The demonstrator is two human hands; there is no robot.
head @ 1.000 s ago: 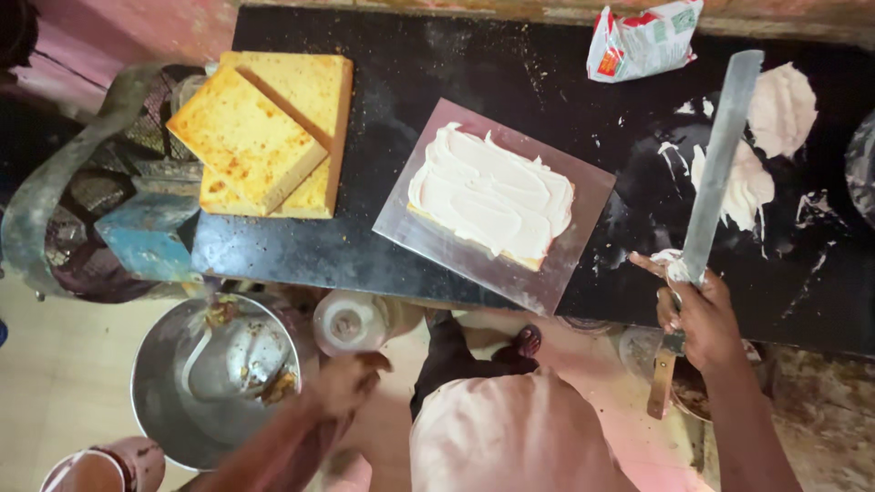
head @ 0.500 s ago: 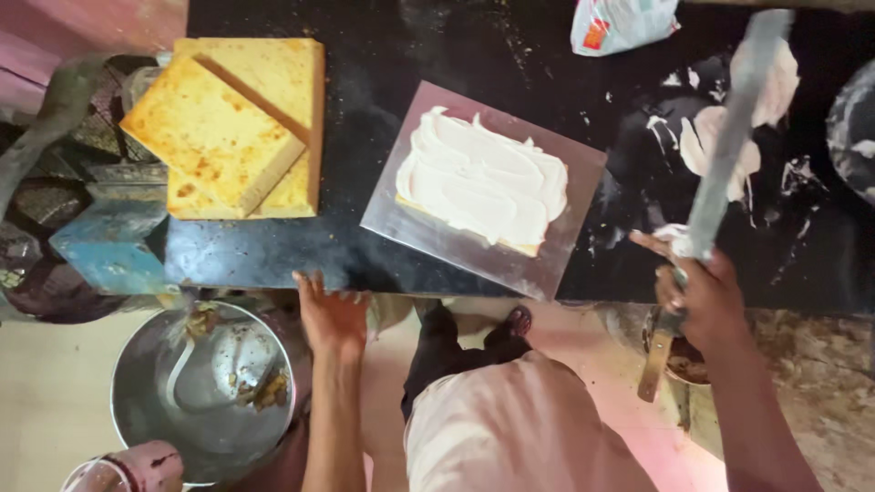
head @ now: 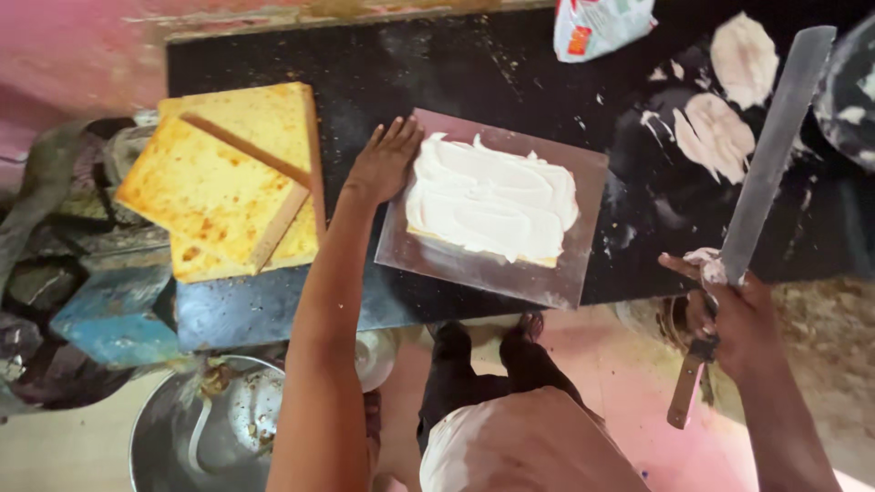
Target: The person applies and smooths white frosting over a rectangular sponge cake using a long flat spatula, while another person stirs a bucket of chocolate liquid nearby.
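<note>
My left hand lies flat with fingers spread on the left edge of a square metal board. On that board sits a cake slab covered with white cream. My right hand grips the wooden handle of a long flat knife, cream smeared near the grip; its blade points up and away over the black counter. To the left of my left hand, two yellow sponge cake slabs are stacked, the top one turned at an angle.
White cream smears mark the counter at the right, beside a dark bowl edge. A plastic packet lies at the back. Below the counter stand a steel bowl, a blue box and my feet.
My left hand rose from beside the steel bowl below the counter and now rests on the metal board's left edge. My right hand keeps holding the knife at the right.
</note>
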